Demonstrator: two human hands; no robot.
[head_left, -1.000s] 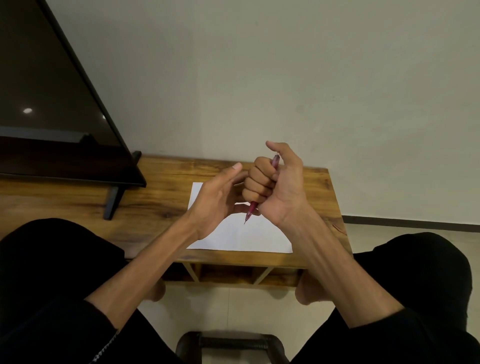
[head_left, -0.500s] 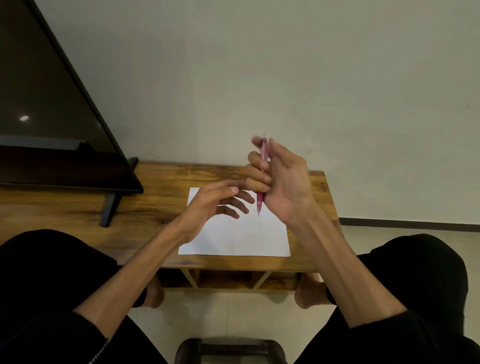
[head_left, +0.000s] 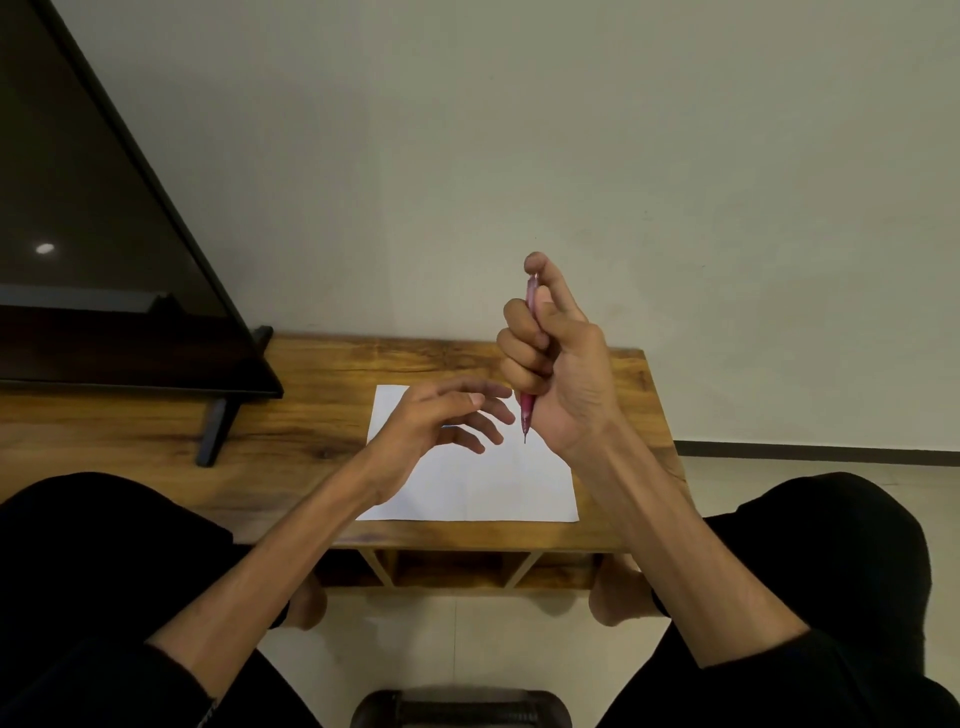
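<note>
A pink pen stands nearly upright in my right hand, tip pointing down above the paper, thumb on its top end. The fingers of that hand are curled round the barrel. A white sheet of paper lies flat on the low wooden table. My left hand hovers over the sheet's left half with fingers loosely spread, holding nothing, its fingertips just left of the pen's tip.
A black flat screen on a stand fills the table's left part. The wall rises right behind the table. My knees in black trousers flank the table's front edge, and a dark stool sits below.
My left hand has let go of my right hand and sunk toward the paper with fingers spread. My right hand turned the pen upright and raised it slightly, thumb now over its top.
</note>
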